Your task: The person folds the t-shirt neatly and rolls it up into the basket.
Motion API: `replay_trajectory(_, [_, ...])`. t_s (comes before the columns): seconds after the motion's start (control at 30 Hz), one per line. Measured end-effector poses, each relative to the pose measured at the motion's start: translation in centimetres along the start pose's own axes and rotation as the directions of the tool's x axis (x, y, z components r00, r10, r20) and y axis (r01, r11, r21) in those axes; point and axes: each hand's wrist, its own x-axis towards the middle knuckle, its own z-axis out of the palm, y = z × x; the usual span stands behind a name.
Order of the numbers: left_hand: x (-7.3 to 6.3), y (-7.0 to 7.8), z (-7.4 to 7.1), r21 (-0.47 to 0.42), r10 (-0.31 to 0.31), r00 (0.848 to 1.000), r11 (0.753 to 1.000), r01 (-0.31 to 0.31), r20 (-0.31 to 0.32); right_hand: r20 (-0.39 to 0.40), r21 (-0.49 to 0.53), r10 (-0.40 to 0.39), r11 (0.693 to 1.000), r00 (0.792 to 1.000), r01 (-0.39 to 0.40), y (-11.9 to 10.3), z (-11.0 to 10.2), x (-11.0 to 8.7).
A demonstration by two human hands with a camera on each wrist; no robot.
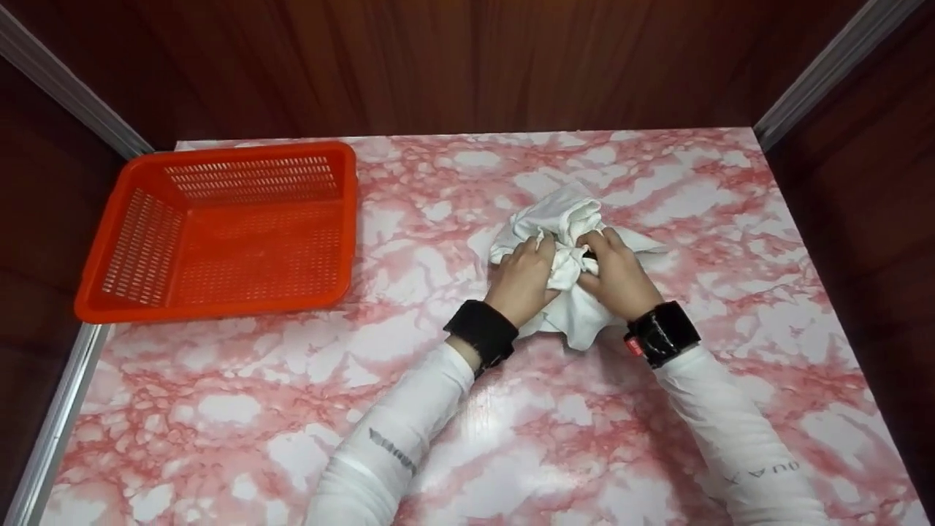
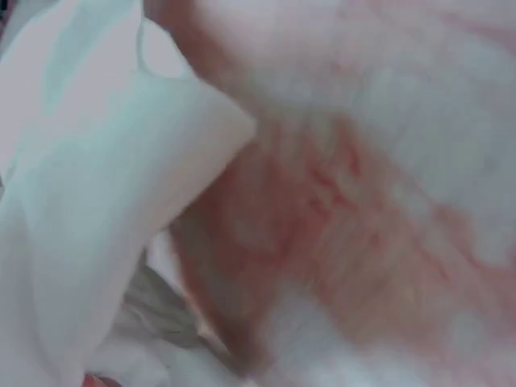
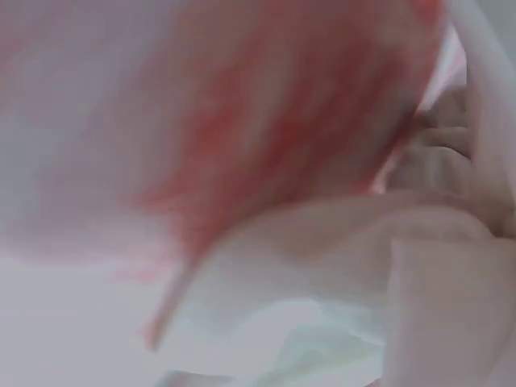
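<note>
On worktop [image 1: 409, 277], L hand [image 1: 522, 280] & R hand [image 1: 619, 274], fingers curled, both grip bunched wht cloth [image 1: 566, 272], close tog.; basket [image 1: 256, 248] well apart, to L.

Pink-and-white marbled tabletop [image 1: 234, 438], red basket [image 1: 248, 241] at left, crumpled white cloth [image 1: 577, 314]

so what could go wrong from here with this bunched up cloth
Both the left hand and the right hand grip the white cloth near its bunched middle, so creases or a tangle could set in. Its loose edges spread past the fingers onto the marbled tabletop, so a fold might slip free. If it were carried to the red slotted plastic basket, off to the left, those edges could drag.
</note>
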Motion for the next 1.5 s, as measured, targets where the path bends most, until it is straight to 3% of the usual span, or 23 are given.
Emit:
replay_trajectory(0.13, [-3.1,0.1,-2.1,0.004,0.012,0.996,1.000,-0.012,-0.091,-0.032,-0.002,-0.082,0.997,0.996,0.082,-3.1,-0.6,-1.0])
replay_trajectory(0.23, [-5.4,0.3,-3.4,0.013,0.037,0.982,0.999,-0.035,-0.185,-0.078,-0.026,-0.170,0.985,0.982,0.168,-5.3,-1.1,-2.0])
replay_trajectory(0.4, [-9.4,0.9,-4.7,-0.022,0.069,0.929,0.996,-0.083,-0.364,-0.180,-0.116,-0.335,0.941,0.925,0.318,-8.2,-1.4,-4.2])
replay_trajectory(0.47, [-11.0,0.9,-4.6,-0.023,0.072,0.915,0.996,-0.088,-0.396,-0.192,-0.166,-0.378,0.922,0.906,0.350,-8.8,-1.1,-5.3])
replay_trajectory(0.5, [-11.9,0.8,-4.3,-0.017,0.066,0.920,0.997,-0.078,-0.387,-0.179,-0.185,-0.381,0.919,0.907,0.349,-8.9,-0.8,-6.0])
replay_trajectory(0.57, [-13.7,0.3,-3.3,0.005,0.023,0.945,1.000,-0.023,-0.325,-0.118,-0.224,-0.357,0.919,0.927,0.325,-8.6,-0.4,-7.3])
replay_trajectory(0.63, [-15.7,-0.4,-2.3,0.008,-0.057,0.974,0.998,0.060,-0.219,-0.037,-0.231,-0.279,0.937,0.960,0.263,-7.7,0.0,-8.8])
replay_trajectory(0.67, [-16.7,-0.8,-1.8,0.007,-0.105,0.981,0.994,0.107,-0.162,-0.003,-0.228,-0.224,0.949,0.975,0.218,-7.1,0.2,-9.6])
replay_trajectory(0.73, [-18.6,-1.8,-1.1,-0.003,-0.193,0.977,0.981,0.194,-0.086,0.027,-0.202,-0.109,0.973,0.994,0.112,-5.7,0.2,-11.2])
replay_trajectory(0.83, [-20.3,-2.9,-0.9,-0.049,-0.273,0.960,0.961,0.271,-0.064,-0.025,-0.117,0.029,0.993,0.999,-0.032,-3.9,0.1,-13.0])
replay_trajectory(0.93, [-20.5,-3.5,-1.2,-0.073,-0.302,0.949,0.952,0.296,-0.093,-0.085,-0.037,0.106,0.993,0.991,-0.110,-2.8,0.1,-14.2])
replay_trajectory(1.0, [-20.1,-3.5,-1.5,-0.078,-0.321,0.941,0.946,0.314,-0.104,-0.084,-0.010,0.148,0.989,0.985,-0.150,-2.4,0.3,-14.5])
replay_trajectory(1.17, [-18.0,-3.0,-2.4,-0.090,-0.392,0.912,0.919,0.383,-0.122,0.033,0.036,0.285,0.957,0.958,-0.286,-2.1,0.8,-14.1])
replay_trajectory(1.23, [-16.9,-2.9,-2.6,-0.079,-0.396,0.908,0.918,0.388,-0.135,0.083,0.044,0.326,0.943,0.942,-0.331,-2.0,1.0,-13.5])
replay_trajectory(1.4, [-14.0,-2.3,-1.7,0.038,-0.383,0.920,0.921,0.388,-0.086,0.150,0.030,0.360,0.929,0.921,-0.368,-2.3,1.7,-11.6])
replay_trajectory(1.5, [-12.8,-1.9,-0.7,0.111,-0.426,0.904,0.898,0.426,-0.023,0.198,0.018,0.366,0.926,0.909,-0.377,-2.7,1.9,-10.3])
